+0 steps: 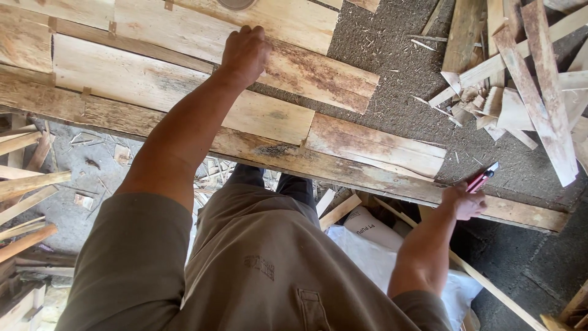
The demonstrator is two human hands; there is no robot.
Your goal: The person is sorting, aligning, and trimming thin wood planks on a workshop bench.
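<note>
Our left hand [245, 54] presses flat, fingers spread, on pale plank [184, 86] mid-workbench, pinning it steady. Right hand [465, 201] clamps red pen [482, 178] at workbench [520, 213] near edge, tip up, ready.

One package only — a white plastic sack [392, 254], dark print, below the workbench edge.

Round dark object [236, 3]: cut off by the top edge, kind unclear.
Pale wooden boards [122, 79]: run past the counter's left end, out of frame.
Red pen-like tool [482, 178]: lower part hidden in the right hand [464, 201].
White sack [392, 257]: partly hidden beneath the counter's near edge.
</note>
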